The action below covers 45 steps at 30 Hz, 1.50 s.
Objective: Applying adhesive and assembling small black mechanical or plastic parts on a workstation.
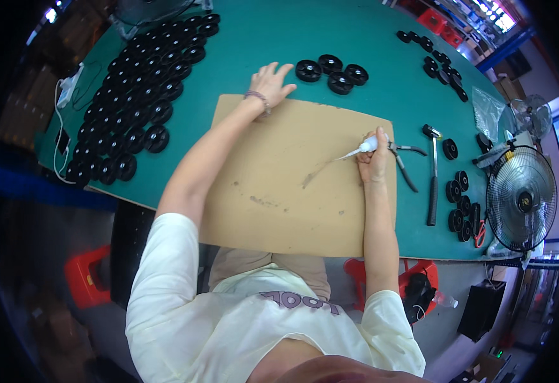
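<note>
My right hand [373, 161] is wrapped round a small white squeeze bottle [368, 145] with a thin pointed nozzle. The nozzle points left over a brown cardboard sheet [311, 210], which bears several dark smudges. Beyond the sheet's far left edge, my left hand [270, 86] reaches out with its fingers apart and nothing in it. To its right, several black wheels [340, 83] sit in a small cluster on the green table. A pair of pliers [404, 167] lies beside my right hand, its handles spread.
Rows of black wheels [142, 96] cover the table's left side. On the right lie a hammer [433, 175], red-handled scissors [480, 235] and more black wheels [455, 220]. A fan [523, 200] stands at the right edge. Red stools [88, 276] are below the table.
</note>
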Tool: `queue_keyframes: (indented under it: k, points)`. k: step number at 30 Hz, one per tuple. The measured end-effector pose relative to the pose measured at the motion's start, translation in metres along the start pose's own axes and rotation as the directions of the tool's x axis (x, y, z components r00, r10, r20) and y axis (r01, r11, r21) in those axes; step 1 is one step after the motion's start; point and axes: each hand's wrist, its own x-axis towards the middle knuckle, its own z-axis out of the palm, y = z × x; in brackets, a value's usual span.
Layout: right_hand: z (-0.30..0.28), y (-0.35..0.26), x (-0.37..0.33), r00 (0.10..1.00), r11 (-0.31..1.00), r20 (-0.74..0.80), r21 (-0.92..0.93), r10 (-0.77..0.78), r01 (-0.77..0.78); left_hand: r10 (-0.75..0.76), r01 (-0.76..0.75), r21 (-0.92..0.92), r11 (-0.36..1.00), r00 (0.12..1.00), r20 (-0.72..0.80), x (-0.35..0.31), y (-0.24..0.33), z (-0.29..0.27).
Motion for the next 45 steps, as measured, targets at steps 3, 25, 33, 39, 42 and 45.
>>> queue_keyframes:
  k: [3,25,33,39,42,45]
  points:
    - [-0.002,-0.001,-0.003,0.999,0.999,0.046,0.043,0.025,-0.027,-0.067,0.065,0.075,0.995,0.998,0.02,0.015,0.024,0.022]
    - [0.034,0.004,-0.022,0.92,0.927,-0.231,-0.28,-0.316,0.248,0.0,0.145,-0.645,0.751,0.976,0.219,-0.127,0.091,-0.027]
    - [0.034,0.006,-0.022,0.917,0.898,-0.203,-0.358,-0.343,0.256,0.03,0.102,-0.668,0.737,0.983,0.182,-0.127,0.093,-0.032]
    - [0.037,0.008,-0.021,0.908,0.869,-0.17,-0.4,-0.383,0.292,0.019,0.108,-0.654,0.749,0.983,0.184,-0.126,0.094,-0.032]
    - [0.038,0.005,-0.023,0.899,0.847,-0.155,-0.43,-0.41,0.313,0.02,0.107,-0.657,0.746,0.983,0.183,-0.125,0.094,-0.033]
    - [0.037,0.004,-0.023,0.89,0.833,-0.158,-0.449,-0.429,0.322,0.024,0.1,-0.65,0.753,0.983,0.179,-0.126,0.094,-0.033]
